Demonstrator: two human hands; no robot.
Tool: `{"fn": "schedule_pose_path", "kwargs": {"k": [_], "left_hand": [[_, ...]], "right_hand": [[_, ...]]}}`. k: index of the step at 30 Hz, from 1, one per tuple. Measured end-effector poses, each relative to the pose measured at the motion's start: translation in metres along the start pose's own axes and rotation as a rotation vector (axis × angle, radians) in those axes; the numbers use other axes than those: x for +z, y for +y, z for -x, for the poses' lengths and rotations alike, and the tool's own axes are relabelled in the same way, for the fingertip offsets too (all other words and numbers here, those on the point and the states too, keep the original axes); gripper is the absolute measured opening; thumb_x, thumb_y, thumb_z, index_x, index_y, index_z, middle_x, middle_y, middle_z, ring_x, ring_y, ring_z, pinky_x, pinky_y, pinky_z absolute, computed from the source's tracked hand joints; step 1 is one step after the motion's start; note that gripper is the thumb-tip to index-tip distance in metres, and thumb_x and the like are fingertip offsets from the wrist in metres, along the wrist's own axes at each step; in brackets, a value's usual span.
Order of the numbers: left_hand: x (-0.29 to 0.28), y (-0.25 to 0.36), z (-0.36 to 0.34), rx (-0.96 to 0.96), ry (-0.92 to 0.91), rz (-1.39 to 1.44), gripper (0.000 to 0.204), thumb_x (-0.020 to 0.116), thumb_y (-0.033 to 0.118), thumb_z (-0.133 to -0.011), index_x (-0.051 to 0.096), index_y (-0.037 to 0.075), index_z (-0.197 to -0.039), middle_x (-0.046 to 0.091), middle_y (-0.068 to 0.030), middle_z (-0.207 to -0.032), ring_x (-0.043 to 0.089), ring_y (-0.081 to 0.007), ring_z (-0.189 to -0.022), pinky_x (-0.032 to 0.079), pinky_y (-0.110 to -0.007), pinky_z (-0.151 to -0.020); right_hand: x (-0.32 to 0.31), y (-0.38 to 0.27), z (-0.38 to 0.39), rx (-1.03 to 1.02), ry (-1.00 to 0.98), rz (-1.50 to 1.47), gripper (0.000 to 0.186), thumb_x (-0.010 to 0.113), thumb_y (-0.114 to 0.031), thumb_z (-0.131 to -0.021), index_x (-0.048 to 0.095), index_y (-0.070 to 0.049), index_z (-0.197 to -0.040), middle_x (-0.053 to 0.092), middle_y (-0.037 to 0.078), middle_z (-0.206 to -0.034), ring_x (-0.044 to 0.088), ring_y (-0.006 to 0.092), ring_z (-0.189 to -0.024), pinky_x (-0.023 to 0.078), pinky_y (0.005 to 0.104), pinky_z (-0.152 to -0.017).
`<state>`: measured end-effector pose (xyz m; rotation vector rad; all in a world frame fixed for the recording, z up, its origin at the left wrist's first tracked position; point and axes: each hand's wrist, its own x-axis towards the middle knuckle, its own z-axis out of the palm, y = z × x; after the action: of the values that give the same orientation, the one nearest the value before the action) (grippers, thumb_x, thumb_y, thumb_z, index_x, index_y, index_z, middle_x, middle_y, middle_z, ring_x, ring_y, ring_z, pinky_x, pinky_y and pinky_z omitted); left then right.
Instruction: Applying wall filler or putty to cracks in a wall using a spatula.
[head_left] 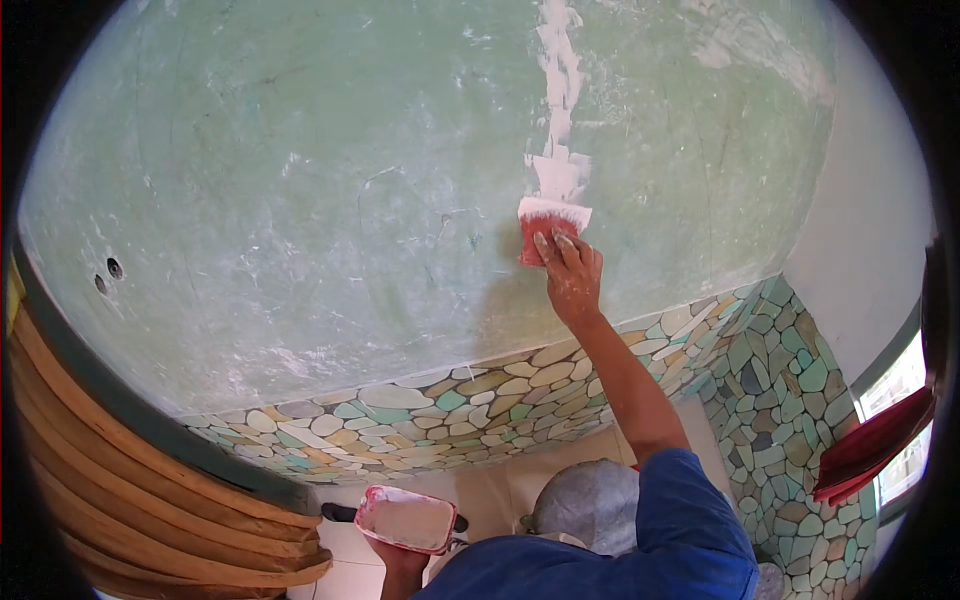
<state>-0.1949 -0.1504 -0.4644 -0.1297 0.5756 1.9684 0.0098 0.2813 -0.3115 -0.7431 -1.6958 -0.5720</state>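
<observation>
My right hand (573, 277) grips a red flat filling knife (540, 232) with white paste along its far edge, pressed against the green wall (330, 200). A rough strip of white filler (560, 90) runs up the wall from that edge. Down near my body, my left hand (400, 556) holds a red rectangular tub (449, 510) from beneath. Pale filler paste (405, 522) lies in the tub and is smeared over its rim. The left fingers are mostly hidden under the tub.
Pebble-patterned tiles (480, 395) cover the wall's lower part and the right corner. An orange-brown curtain (150, 500) hangs at left, a dark red cloth (875, 445) by the bright window. A grey rounded object (590, 505) stands on the tiled floor. Two holes (108, 275) mark the wall.
</observation>
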Motion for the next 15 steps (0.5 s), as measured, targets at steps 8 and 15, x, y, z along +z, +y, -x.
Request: {"fn": "schedule_pose_path", "kwargs": {"k": [8,15], "left_hand": [[0.001,0.004,-0.001,0.025,0.004,-0.016,0.057,0.038,0.063,-0.095,0.058,0.017,-0.123,0.063,-0.0083,-0.12,0.061,-0.035,-0.107,0.048,-0.055,-0.095],[0.013,0.0,-0.003,-0.014,0.044,-0.019,0.054,0.035,0.062,-0.096,0.057,0.019,-0.122,0.062,-0.0057,-0.119,0.06,-0.032,-0.108,0.048,-0.053,-0.094]], "right_hand": [[-0.063,-0.004,-0.006,0.033,-0.208,-0.337,0.043,0.062,-0.001,-0.081,0.066,-0.013,-0.122,0.066,0.007,-0.116,0.061,0.0244,-0.099,0.046,0.0393,-0.083],[-0.032,0.02,-0.058,1.004,0.15,-1.55,0.023,0.056,-0.011,-0.098,0.059,-0.003,-0.119,0.066,0.007,-0.11,0.066,0.0172,-0.092,0.055,0.0314,-0.076]]}}
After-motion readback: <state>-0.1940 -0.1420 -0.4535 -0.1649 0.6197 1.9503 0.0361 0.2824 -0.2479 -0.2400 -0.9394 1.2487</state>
